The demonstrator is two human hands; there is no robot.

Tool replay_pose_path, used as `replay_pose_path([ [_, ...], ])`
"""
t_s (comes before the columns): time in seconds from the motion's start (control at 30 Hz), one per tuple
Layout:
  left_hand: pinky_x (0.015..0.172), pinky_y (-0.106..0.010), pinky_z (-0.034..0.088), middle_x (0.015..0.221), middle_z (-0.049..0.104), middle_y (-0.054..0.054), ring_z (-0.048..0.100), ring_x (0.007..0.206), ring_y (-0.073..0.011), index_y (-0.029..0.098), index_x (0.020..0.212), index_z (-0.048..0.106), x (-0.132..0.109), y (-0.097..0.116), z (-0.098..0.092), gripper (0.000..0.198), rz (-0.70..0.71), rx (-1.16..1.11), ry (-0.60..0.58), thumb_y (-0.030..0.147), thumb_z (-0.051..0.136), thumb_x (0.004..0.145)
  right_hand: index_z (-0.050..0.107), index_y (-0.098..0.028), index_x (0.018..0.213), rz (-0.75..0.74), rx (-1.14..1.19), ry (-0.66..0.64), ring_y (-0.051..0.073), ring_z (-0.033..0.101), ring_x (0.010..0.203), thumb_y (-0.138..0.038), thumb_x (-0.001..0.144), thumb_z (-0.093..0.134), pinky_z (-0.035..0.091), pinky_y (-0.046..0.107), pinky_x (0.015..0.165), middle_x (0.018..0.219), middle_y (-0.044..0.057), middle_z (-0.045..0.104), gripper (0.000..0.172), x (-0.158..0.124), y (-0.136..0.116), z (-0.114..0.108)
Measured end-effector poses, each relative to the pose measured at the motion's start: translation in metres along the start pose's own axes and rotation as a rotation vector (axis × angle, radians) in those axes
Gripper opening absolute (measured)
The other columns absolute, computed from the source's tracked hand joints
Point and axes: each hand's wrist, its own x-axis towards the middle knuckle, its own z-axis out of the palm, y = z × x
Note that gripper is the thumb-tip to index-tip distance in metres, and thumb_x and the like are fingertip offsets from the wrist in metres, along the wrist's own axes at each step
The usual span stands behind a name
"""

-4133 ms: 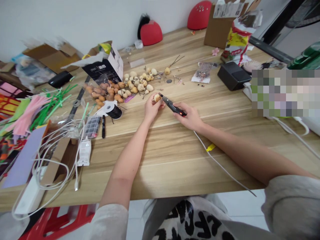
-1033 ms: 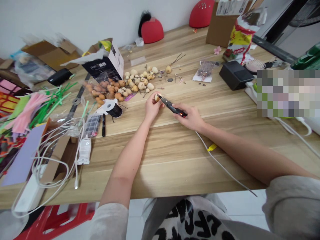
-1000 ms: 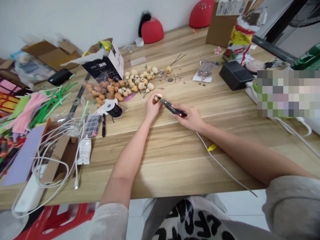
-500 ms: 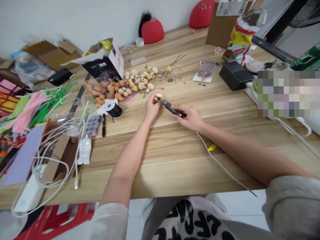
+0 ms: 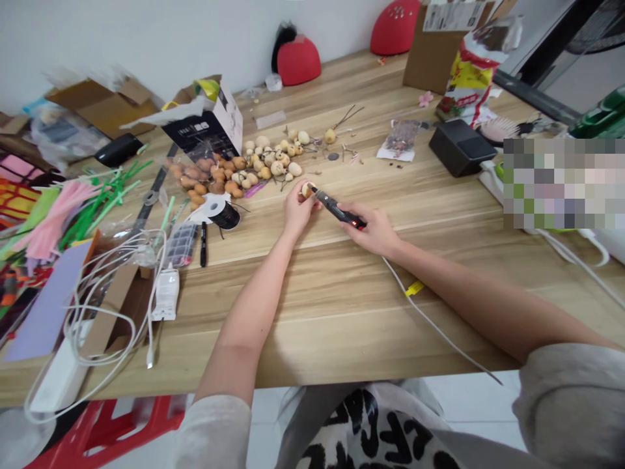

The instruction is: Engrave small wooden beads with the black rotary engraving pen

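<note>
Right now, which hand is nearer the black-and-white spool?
Left. The left hand is right of the spool, holding a small round piece; the right hand is farther right, gripping a black tool.

The handheld tool (image 5: 338,208) is black and grey, lit red; the round piece (image 5: 306,189) cream and brown; the table (image 5: 332,312) tan with streaky wood grain.

To my left I see a spool (image 5: 226,217), then a marker (image 5: 204,244) just beside a divided case (image 5: 180,244). Nearer me, a white cable (image 5: 150,357) lies looped by a power strip (image 5: 61,372), with purple paper (image 5: 53,306) and pink strips (image 5: 59,220) further left. Ahead of me, a red dome (image 5: 299,62) sits near the wall (image 5: 146,39). To my right, a black box (image 5: 459,153) stands near a bag (image 5: 466,73).
</note>
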Motion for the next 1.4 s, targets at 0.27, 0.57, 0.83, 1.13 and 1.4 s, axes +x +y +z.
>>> replay_pose_path([
  [0.27, 0.062, -0.024, 0.058, 0.079, 0.065, 0.001, 0.064, 0.062, -0.0099, 0.021, 0.106, 0.064, -0.0001, -0.0003, -0.0004, 0.041, 0.022, 0.027, -0.004, 0.04, 0.08, 0.073, 0.071, -0.019, 0.115, -0.005, -0.002, -0.009, 0.022, 0.071, 0.076, -0.026, 0.08, 0.062, 0.056, 0.035, 0.074, 0.1, 0.007, 0.078, 0.037, -0.0005, 0.0001, 0.0],
  [0.57, 0.066, -0.03, 0.059, 0.082, 0.064, -0.002, 0.066, 0.064, -0.0131, 0.02, 0.11, 0.062, -0.0011, 0.0015, 0.0001, 0.04, -0.007, 0.038, -0.007, 0.036, 0.077, 0.076, 0.07, -0.019, 0.116, 0.008, 0.004, -0.003, 0.023, 0.072, 0.081, -0.026, 0.08, 0.062, 0.057, 0.036, 0.077, 0.101, 0.007, 0.078, 0.037, -0.0004, 0.0, -0.0002],
  [0.83, 0.064, -0.027, 0.059, 0.08, 0.064, 0.0, 0.065, 0.063, -0.0115, 0.021, 0.107, 0.063, -0.0015, 0.0016, 0.0011, 0.04, -0.003, 0.038, -0.008, 0.039, 0.078, 0.075, 0.07, -0.019, 0.115, 0.04, 0.005, -0.007, 0.023, 0.071, 0.076, -0.028, 0.08, 0.062, 0.057, 0.036, 0.073, 0.098, 0.007, 0.078, 0.038, 0.0001, 0.0, -0.0002],
  [1.13, 0.059, -0.023, 0.058, 0.075, 0.065, 0.001, 0.065, 0.059, -0.0106, 0.021, 0.105, 0.063, -0.0017, 0.002, 0.0019, 0.04, -0.006, 0.013, 0.003, 0.042, 0.078, 0.075, 0.07, -0.02, 0.115, 0.051, 0.02, 0.014, 0.023, 0.072, 0.079, -0.027, 0.079, 0.062, 0.057, 0.037, 0.077, 0.1, 0.007, 0.078, 0.037, 0.0001, -0.0015, -0.0002],
  [1.4, 0.069, -0.031, 0.061, 0.079, 0.065, -0.002, 0.07, 0.071, -0.0158, 0.021, 0.11, 0.063, -0.0008, -0.0002, -0.0001, 0.042, -0.013, 0.037, -0.015, 0.042, 0.076, 0.077, 0.07, -0.02, 0.116, 0.048, 0.017, -0.006, 0.024, 0.073, 0.086, -0.027, 0.081, 0.062, 0.058, 0.037, 0.08, 0.104, 0.007, 0.078, 0.037, 0.0002, -0.0027, -0.0013],
])
